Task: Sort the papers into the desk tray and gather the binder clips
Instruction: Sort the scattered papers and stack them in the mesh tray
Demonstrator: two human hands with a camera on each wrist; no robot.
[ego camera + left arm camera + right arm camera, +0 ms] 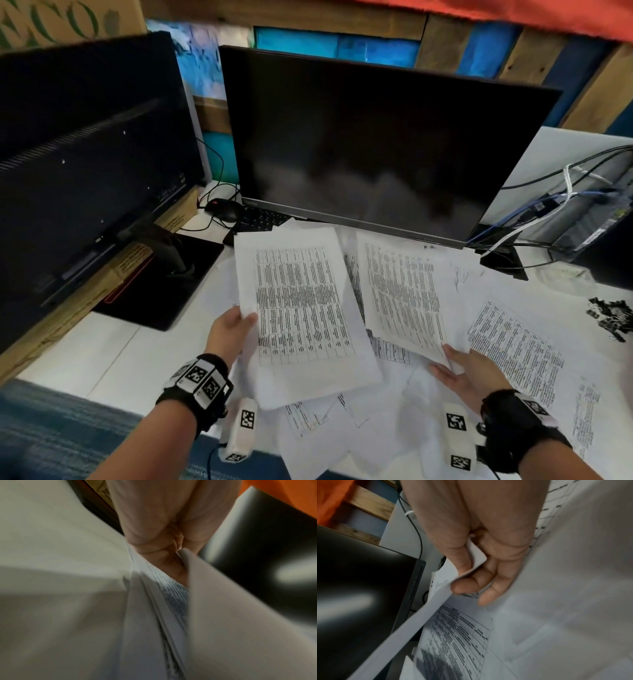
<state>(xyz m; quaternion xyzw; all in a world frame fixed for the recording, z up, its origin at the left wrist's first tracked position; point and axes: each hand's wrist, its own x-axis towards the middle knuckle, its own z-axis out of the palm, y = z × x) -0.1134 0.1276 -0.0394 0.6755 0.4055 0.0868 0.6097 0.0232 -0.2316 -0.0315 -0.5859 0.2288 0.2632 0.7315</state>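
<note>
My left hand (pixel 233 329) grips the left edge of a stack of printed sheets (pixel 301 308) lifted above the desk, thumb on top. The left wrist view shows the fingers (pixel 154 534) curled round that stack (pixel 171 601). My right hand (pixel 459 370) pinches the lower corner of a second printed sheet (pixel 404 294); in the right wrist view the thumb (pixel 462 561) and fingers clamp that sheet (pixel 436 595). More loose papers (pixel 513 342) lie spread over the white desk (pixel 102 359). A heap of black binder clips (pixel 611 317) sits at the right edge. No desk tray is in view.
Two dark monitors (pixel 376 144) (pixel 78 154) stand behind the papers. A black mouse (pixel 222 209) and keyboard (pixel 257 219) lie between them. Cables (pixel 548 205) and a computer case (pixel 599 219) are at the back right. A black monitor base (pixel 161 284) is to the left.
</note>
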